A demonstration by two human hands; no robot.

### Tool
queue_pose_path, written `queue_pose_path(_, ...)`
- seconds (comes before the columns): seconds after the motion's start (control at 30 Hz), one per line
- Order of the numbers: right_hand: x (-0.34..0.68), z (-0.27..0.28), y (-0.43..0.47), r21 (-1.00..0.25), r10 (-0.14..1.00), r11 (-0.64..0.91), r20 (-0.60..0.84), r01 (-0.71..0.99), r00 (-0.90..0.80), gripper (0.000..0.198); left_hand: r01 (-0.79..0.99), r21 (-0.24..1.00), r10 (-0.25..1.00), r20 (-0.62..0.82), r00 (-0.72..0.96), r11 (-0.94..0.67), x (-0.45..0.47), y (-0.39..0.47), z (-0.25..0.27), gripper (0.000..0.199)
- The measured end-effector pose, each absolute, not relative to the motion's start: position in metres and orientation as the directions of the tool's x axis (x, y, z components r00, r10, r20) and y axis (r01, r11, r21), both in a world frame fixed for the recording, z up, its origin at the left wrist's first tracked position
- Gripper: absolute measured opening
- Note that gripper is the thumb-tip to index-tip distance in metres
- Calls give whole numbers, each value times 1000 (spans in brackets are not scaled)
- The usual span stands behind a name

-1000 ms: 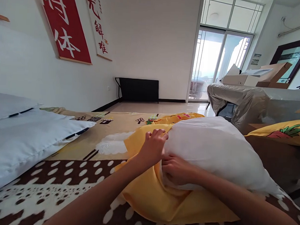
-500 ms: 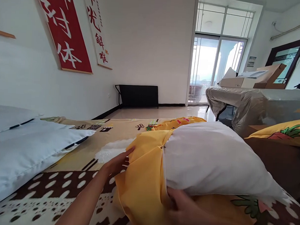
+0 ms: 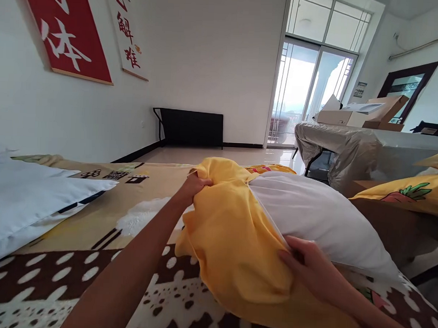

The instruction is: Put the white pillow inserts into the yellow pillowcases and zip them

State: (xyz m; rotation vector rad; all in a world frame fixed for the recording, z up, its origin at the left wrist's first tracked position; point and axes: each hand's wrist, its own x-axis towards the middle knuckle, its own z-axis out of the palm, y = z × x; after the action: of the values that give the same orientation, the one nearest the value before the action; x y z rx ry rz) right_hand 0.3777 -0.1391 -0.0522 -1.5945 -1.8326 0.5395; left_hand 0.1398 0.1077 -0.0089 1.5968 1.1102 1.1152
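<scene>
A yellow pillowcase (image 3: 230,227) covers the left end of a white pillow (image 3: 311,211) lying on the bed. My left hand (image 3: 196,186) grips the case at its far left side, fingers closed round the cloth. At the near edge of the case's opening, my right hand (image 3: 304,259) pinches the hem between thumb and fingers, beside the pillow's white side. The right part of the pillow is bare. Part of a printed carrot pattern shows under the pillow at the right.
White pillows (image 3: 39,204) lie on the left of the patterned bedspread (image 3: 127,261). A yellow carrot-print pillow (image 3: 406,189) is at right, near a plastic-wrapped table (image 3: 343,140) with cardboard boxes (image 3: 384,111). A black folded panel (image 3: 191,128) leans by the far wall.
My left hand has risen and closed on the far side of the pillowcase. My right hand has moved up and right along the hem, drawing the cloth towards the right.
</scene>
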Motion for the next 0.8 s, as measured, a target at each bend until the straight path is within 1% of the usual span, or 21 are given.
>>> queue_pose_path(0.07,394,-60,-132,-686,977,154,212,711,-7,31,174,952,962,231,143,-254,143,127,0,27)
queue_pose_path(0.13,407,-72,-125,-666,976,151,216,730,-5,28,197,949,969,237,75,-247,142,141,-8,29)
queue_pose_path(0.2,413,-81,-118,-653,977,144,213,744,-1,26,245,949,979,201,25,-201,134,147,-29,31)
queue_pose_path(0.27,409,-80,-112,-670,976,136,216,730,17,27,287,950,993,114,34,-119,115,146,-56,35)
queue_pose_path(0.33,396,-70,-105,-686,972,153,234,711,17,27,305,952,994,1,107,-34,86,140,-82,45)
queue_pose_path(0.4,374,-55,-97,-637,970,169,243,752,-12,25,289,955,965,-138,223,69,54,132,-101,56)
queue_pose_path(0.43,360,-47,-92,-577,970,166,242,800,-27,26,273,956,939,-192,286,112,41,128,-108,59)
queue_pose_path(0.5,328,-33,-80,-397,965,145,261,906,-41,37,239,958,883,-243,402,155,23,119,-119,61)
queue_pose_path(0.57,294,-24,-66,-220,940,145,334,965,-65,42,210,972,856,-196,479,106,20,108,-127,60)
queue_pose_path(0.6,278,-22,-57,-167,920,158,382,973,-83,39,209,976,851,-162,500,63,24,102,-129,59)
queue_pose_path(0.63,264,-23,-48,-145,900,175,424,974,-99,34,216,976,851,-126,510,15,29,96,-129,58)
queue_pose_path(0.7,241,-29,-29,-165,883,204,456,965,-109,27,228,971,848,-63,526,-69,42,85,-127,55)
queue_pose_path(0.8,226,-50,-6,-210,925,192,366,959,-105,20,274,948,819,-24,573,-163,57,73,-119,49)
